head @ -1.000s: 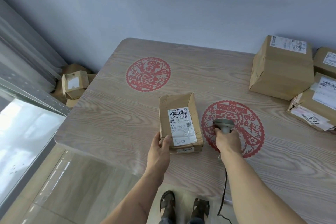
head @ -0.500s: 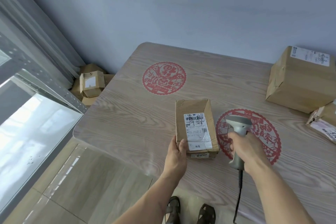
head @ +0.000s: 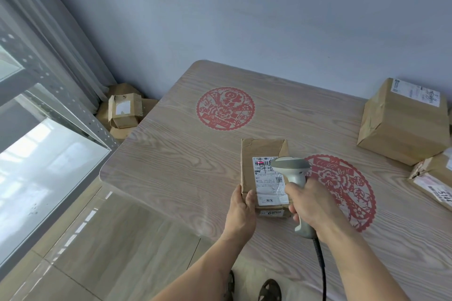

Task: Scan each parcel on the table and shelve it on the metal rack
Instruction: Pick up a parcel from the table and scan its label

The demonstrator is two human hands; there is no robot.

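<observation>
now right hand point(head: 311, 205) aims scanner point(head: 292, 171) at held parcel point(head: 263, 154)

White label point(head: 270, 179) on the flat parcel point(head: 263, 154): barcode at top with a red scan line across it; below it a number starting "159", remainder unclear. Fine print blurred. Two characters at the label's bottom edge, not legible.

Small sticker point(head: 271, 213) on the parcel's near face: "65", further digits blurred.

Label point(head: 440, 194) on the parcel at the right edge point(head: 430, 173): "5144".

Label point(head: 414, 92) on the big box point(head: 401, 127): print too small to read.
</observation>
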